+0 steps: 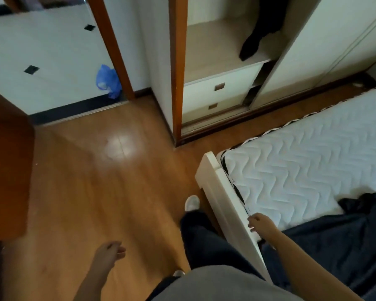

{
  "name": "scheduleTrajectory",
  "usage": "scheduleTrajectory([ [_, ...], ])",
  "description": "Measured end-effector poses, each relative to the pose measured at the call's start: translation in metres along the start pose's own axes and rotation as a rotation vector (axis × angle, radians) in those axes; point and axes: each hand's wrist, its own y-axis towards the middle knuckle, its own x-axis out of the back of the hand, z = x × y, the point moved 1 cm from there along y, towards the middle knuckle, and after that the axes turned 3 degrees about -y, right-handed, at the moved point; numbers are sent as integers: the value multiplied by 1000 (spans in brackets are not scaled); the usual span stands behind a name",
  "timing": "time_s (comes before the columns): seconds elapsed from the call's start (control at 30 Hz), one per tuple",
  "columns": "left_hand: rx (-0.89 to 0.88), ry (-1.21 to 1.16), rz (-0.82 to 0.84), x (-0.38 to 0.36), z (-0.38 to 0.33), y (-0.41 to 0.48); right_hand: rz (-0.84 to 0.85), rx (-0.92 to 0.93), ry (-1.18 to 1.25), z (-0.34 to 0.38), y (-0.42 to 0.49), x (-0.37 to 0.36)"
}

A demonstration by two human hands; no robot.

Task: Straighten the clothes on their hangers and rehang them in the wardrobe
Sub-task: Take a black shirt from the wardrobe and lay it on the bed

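Navy garment (334,246) near right hand (259,221) (curled).

Bedroom: mattress (308,161), wardrobe (215,61).

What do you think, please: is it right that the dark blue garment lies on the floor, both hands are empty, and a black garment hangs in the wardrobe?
Not quite: the head view shows the dark blue garment lying on the mattress instead. The rest holds: left hand and right hand are empty, and the black garment hangs in the wardrobe.
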Motion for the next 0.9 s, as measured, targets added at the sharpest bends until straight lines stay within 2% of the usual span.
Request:
scheduleTrajectory([
  [0.03,-47,-18,54,-3,-16,0,5,-2,4,9,13,2],
  [0.1,-45,-106,-4,-17,-54,15,39,-29,-16,31,38,13],
  [0.23,-122,55,-48,-22,-142,21,41,-140,36,80,76,56],
  [0.4,-372,303,35,-54,-261,29,-74,-121,214,157,117,104],
  [0.53,-553,244,81,-86,-345,16,-45,-120,304,211,133,106],
  [0.6,-634,272,139,-103,-383,11,-51,-81,366,234,142,108],
  [0.7,-762,432,293,-130,-439,5,-163,-25,473,258,150,129],
  [0.9,-1009,714,521,-189,-556,11,-400,-120,552,271,162,184],
])
